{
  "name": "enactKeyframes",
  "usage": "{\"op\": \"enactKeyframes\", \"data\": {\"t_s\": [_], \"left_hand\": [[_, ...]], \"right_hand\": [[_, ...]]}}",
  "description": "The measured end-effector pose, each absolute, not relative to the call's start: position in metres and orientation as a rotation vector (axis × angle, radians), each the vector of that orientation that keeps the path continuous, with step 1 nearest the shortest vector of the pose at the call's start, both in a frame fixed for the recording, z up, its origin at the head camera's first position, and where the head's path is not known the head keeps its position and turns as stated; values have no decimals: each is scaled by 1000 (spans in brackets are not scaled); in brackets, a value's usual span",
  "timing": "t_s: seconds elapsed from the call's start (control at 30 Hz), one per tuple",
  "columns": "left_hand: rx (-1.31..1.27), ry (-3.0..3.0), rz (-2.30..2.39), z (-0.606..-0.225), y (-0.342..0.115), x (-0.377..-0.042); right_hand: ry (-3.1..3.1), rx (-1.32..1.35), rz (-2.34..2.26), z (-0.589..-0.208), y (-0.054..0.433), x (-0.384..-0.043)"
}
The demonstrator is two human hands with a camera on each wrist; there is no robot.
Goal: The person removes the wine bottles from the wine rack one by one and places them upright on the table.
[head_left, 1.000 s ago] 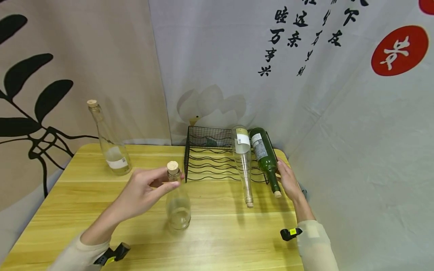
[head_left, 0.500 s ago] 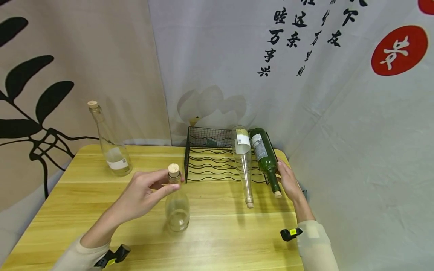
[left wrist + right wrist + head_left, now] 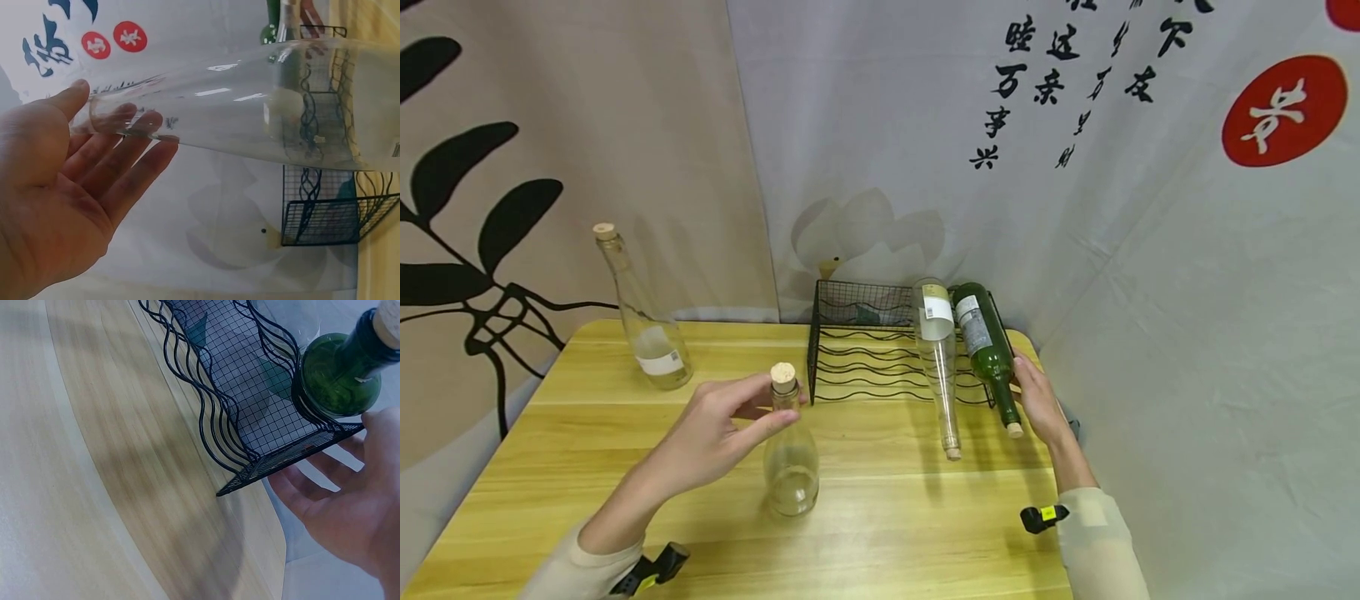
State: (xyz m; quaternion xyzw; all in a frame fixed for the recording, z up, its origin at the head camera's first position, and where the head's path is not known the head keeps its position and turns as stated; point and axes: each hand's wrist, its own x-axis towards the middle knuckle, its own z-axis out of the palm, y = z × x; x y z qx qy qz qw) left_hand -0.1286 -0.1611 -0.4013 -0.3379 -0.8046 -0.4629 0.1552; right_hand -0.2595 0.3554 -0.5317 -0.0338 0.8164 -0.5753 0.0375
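Note:
In the head view, my left hand (image 3: 718, 429) grips the neck of a clear glass bottle (image 3: 792, 471) with a cork stopper. The bottle is upright, cork up; whether its base touches the table I cannot tell. In the left wrist view, thumb and fingers lie around that neck. My right hand (image 3: 1037, 400) touches the right side of a black wire bottle rack (image 3: 281, 459), its fingers fairly straight along the outer panel. On the rack lie a corked green bottle (image 3: 988, 346), closest to that hand, and a clear bottle (image 3: 937, 358), both necks toward me.
Another corked clear bottle (image 3: 655, 333) with a white label stands at the back left of the wooden table (image 3: 895, 533). The rack's left part shows bare wavy wires. Behind the table hangs a printed cloth (image 3: 865, 125), and a pale cloth wall runs along the right.
The bottle in my left hand has shifted very slightly toward me, its base a little to the left. My right hand and the rack have stayed in place.

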Motion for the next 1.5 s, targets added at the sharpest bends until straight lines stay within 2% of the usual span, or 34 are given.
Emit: {"op": "enactKeyframes", "data": {"t_s": [0.87, 1.5], "left_hand": [[-1034, -2322, -1214, -408, -162, -129], [-962, -2354, -1217, -412, -168, -131]], "right_hand": [[2505, -129, -1776, -533, 356, -260], [2509, -129, -1775, -535, 357, -259]]}}
